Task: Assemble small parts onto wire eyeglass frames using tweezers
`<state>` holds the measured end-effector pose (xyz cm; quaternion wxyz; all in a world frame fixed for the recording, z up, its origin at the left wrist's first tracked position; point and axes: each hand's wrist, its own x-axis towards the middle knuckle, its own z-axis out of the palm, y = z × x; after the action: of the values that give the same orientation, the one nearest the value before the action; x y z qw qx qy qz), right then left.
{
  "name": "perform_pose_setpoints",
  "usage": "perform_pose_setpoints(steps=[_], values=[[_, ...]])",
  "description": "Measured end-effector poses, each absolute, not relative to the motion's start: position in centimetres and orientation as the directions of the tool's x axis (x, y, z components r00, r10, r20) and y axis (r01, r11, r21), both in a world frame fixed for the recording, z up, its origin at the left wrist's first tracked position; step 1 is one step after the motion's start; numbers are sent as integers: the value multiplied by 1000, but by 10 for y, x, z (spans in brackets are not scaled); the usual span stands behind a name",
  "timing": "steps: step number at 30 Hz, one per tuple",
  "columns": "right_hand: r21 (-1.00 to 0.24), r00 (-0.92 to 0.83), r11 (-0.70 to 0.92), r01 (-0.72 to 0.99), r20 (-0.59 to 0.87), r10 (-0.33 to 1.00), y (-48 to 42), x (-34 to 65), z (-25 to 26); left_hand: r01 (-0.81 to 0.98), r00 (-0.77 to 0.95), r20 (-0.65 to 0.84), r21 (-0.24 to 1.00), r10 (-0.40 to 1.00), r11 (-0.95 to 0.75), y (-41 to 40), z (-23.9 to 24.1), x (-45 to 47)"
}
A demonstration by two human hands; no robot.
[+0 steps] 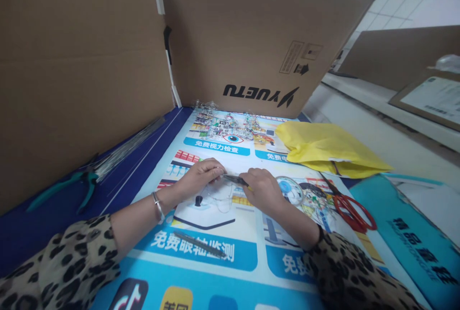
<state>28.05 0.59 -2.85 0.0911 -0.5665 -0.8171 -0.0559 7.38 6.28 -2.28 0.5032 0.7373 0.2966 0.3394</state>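
Observation:
My left hand (205,176) is closed in a pinch around the end of a thin wire. My right hand (262,189) grips a pair of small pliers (235,180), whose dark jaws point left and meet the wire close to my left fingertips. A loose loop of fine wire (225,210) seems to hang below the jaws, faint against the printed sheet. Nearer to me lies a slim grey metal tool (199,244), its kind unclear. Just right of my right hand is a round coil of clear wire (290,190), with small coloured pieces beside it.
Cardboard panels (251,37) stand at the left and back. Teal-handled pliers (89,178) and a bundle of straight wires (127,149) lie left. Tangled wire pieces (247,125) sit at the back. Red-handled scissors (354,212), a yellow bag (330,149) and a teal package (406,233) lie right.

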Motion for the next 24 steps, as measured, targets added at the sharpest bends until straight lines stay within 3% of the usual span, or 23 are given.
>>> perform_pose_setpoints(steps=[18,24], values=[[1,-312,319,948,206,927,4,278,-25,98,596,208,940,775,-328,62,-21,74],[-36,-301,319,947,250,920,6,280,-29,43,604,67,992,795,-117,62,-27,74]])
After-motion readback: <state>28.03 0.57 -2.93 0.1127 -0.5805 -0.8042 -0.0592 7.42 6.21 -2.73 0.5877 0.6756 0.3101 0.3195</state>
